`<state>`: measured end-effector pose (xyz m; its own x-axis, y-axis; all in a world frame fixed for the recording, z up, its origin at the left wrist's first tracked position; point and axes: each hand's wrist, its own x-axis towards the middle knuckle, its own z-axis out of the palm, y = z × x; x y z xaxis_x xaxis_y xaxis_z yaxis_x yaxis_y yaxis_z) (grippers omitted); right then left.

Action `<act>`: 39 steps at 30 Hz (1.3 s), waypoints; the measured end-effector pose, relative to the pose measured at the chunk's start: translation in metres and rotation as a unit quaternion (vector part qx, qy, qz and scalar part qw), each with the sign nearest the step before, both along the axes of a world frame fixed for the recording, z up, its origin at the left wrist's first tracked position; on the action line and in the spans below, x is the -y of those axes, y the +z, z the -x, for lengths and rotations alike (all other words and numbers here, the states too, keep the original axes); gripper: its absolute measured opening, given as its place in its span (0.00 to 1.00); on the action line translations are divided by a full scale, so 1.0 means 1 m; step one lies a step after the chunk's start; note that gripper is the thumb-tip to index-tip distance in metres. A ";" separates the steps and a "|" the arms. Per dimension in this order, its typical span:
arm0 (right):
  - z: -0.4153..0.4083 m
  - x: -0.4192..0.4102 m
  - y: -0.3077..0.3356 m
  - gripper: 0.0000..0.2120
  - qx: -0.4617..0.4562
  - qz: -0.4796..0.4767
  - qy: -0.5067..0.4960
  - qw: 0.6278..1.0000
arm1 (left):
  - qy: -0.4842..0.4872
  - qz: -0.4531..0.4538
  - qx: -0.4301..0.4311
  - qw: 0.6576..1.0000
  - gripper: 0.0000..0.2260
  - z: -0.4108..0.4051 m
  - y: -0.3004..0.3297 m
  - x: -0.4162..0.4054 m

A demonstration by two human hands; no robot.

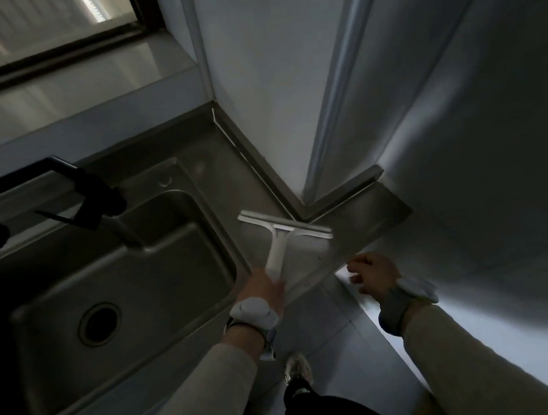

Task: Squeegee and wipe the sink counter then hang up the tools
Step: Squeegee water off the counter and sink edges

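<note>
Squeegee [283, 237] rests on the steel table [354, 225], right of the sink [129, 280], near tiled walls [461, 115]. Left hand [265, 287] fingers grip its handle. Right hand [374, 274] fingers hang loosely apart off the table edge.

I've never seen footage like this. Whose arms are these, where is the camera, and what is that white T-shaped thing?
There is no machine here: a person wears one wide-angle camera on the head, looking down at their own arms. The left hand holds the handle of a white squeegee, whose blade lies over the steel counter to the right of the sink. The right hand holds nothing, fingers relaxed, near the counter's front edge. A dark faucet stands behind the sink. Both wrists carry small devices.
</note>
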<state>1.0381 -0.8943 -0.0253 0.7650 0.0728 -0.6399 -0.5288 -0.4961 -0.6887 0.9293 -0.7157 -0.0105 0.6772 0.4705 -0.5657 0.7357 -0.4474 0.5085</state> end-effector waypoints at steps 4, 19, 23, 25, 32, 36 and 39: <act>-0.003 0.007 0.002 0.04 -0.009 -0.020 0.013 1.000 | -0.014 -0.012 -0.002 1.000 0.18 -0.004 -0.001 0.008; 0.002 -0.003 -0.001 0.04 -0.027 -0.030 0.023 0.999 | -0.127 -0.084 -0.020 0.988 0.19 0.014 -0.022 -0.056; 0.006 -0.008 0.002 0.07 -0.018 -0.022 0.016 0.999 | -0.162 -0.093 -0.048 0.981 0.23 0.013 -0.022 -0.079; 0.010 -0.011 0.002 0.05 -0.019 -0.029 -0.004 0.999 | -0.224 -0.116 -0.082 0.964 0.27 0.012 -0.016 -0.095; 0.031 -0.029 0.014 0.03 -0.029 -0.037 -0.040 0.998 | -0.289 -0.121 -0.129 0.941 0.26 0.009 -0.020 -0.140; 0.048 -0.042 0.023 0.09 -0.016 -0.032 -0.048 0.998 | -0.335 -0.144 -0.124 0.923 0.25 0.005 -0.016 -0.168; 0.061 -0.052 0.025 0.11 -0.013 -0.030 -0.066 0.997 | -0.371 -0.141 -0.129 0.909 0.26 0.001 -0.011 -0.184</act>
